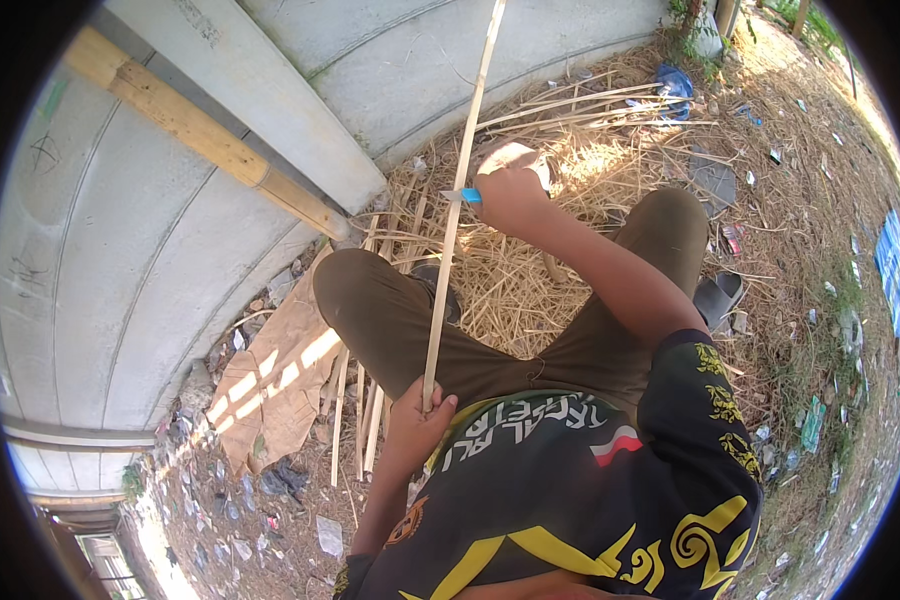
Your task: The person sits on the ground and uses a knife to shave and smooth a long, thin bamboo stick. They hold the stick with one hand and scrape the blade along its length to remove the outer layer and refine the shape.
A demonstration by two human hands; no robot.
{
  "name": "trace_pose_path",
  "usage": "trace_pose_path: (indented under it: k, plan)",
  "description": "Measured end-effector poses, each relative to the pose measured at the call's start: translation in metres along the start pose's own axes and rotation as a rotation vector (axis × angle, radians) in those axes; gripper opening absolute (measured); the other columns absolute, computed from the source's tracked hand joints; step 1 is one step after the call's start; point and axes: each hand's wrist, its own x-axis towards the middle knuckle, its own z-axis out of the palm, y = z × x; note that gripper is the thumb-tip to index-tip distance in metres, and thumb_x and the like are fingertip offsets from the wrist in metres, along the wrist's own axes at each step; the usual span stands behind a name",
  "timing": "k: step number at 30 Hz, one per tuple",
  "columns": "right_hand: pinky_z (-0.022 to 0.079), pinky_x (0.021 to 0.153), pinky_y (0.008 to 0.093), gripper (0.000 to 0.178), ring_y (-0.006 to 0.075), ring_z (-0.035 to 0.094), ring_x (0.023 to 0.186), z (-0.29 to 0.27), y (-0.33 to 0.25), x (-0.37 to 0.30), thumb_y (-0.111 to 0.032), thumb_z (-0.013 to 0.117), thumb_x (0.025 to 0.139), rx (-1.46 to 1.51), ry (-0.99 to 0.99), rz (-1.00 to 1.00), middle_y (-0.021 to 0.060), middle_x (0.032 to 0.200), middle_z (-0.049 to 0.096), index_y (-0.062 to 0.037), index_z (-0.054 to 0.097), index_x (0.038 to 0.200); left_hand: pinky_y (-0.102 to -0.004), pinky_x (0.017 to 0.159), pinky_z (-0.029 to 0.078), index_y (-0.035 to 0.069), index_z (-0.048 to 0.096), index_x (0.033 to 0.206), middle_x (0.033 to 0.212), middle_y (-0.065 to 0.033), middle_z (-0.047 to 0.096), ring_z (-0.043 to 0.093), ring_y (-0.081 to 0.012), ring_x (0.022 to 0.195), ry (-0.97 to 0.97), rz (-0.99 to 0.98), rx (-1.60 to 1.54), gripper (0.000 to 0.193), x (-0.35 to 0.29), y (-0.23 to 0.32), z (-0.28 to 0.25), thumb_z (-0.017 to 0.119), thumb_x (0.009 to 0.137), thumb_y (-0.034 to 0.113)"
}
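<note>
Dark shirt with yellow patterns (560, 490) nearest, then left hand (420, 417) closed around the near end of a long pale stick (448, 275), which runs over the left thigh to the far edge, left of the right hand. Right hand (515, 195), farther out, grips a blue knife (471, 195), blade crossing the stick. Pale shavings (510, 300) on ground between legs, then thin strips (580, 112), blue plastic (675, 88) at right, grey wall (560, 55) behind.
</note>
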Motion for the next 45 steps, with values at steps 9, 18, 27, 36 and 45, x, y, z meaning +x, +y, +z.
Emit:
trace_pose_path:
  k: [9,18,27,36,45]
  plan:
    - [0.054,0.049,0.0392,0.007,0.0272,0.071,0.061,-0.006,0.005,-0.001,-0.012,0.064,0.081,-0.130,0.274,-0.057,0.0118,0.068,0.069,-0.0062,0.065,0.078,-0.0259,0.053,0.035,0.005,0.048,0.087,0.062,0.0009,0.044,0.038,-0.0054,0.057,0.098,0.156,0.122,0.021,0.014,0.054,0.020,0.066,0.093,0.013]
    - [0.056,0.054,0.0404,0.005,0.0288,0.074,0.069,-0.020,0.030,0.014,-0.010,0.064,0.082,-0.130,0.321,0.145,0.0134,0.073,0.071,-0.0052,0.065,0.081,-0.0277,0.054,0.041,0.003,0.049,0.089,0.063,-0.0048,0.050,0.045,-0.0079,0.056,0.055,0.150,0.157,0.019,0.005,0.057,0.023,0.065,0.094,0.013]
    - [0.058,0.060,0.0401,0.007,0.0292,0.075,0.075,-0.043,0.103,0.028,-0.012,0.065,0.084,-0.159,0.357,0.518,0.0110,0.080,0.073,-0.0085,0.072,0.083,-0.0256,0.054,0.042,0.002,0.050,0.091,0.066,-0.0058,0.055,0.048,-0.0074,0.056,-0.071,0.169,0.229,0.019,-0.012,0.050,0.021,0.066,0.094,0.013]
    - [0.058,0.065,0.0398,0.012,0.0289,0.075,0.077,-0.050,0.077,0.012,-0.019,0.067,0.082,-0.077,0.187,0.322,0.0120,0.082,0.073,-0.0098,0.074,0.084,-0.0242,0.052,0.035,0.005,0.049,0.086,0.062,0.0001,0.046,0.041,-0.0044,0.057,-0.017,0.092,0.178,0.021,-0.020,0.036,0.018,0.068,0.093,0.013]
    - [0.057,0.062,0.0419,0.011,0.0291,0.073,0.072,-0.026,0.030,0.009,-0.020,0.067,0.080,-0.088,0.233,0.118,0.0095,0.077,0.073,-0.0107,0.072,0.081,-0.0260,0.056,0.040,0.003,0.049,0.085,0.064,-0.0011,0.048,0.045,-0.0057,0.060,0.075,0.094,0.133,0.025,-0.007,0.042,0.017,0.067,0.095,0.016]
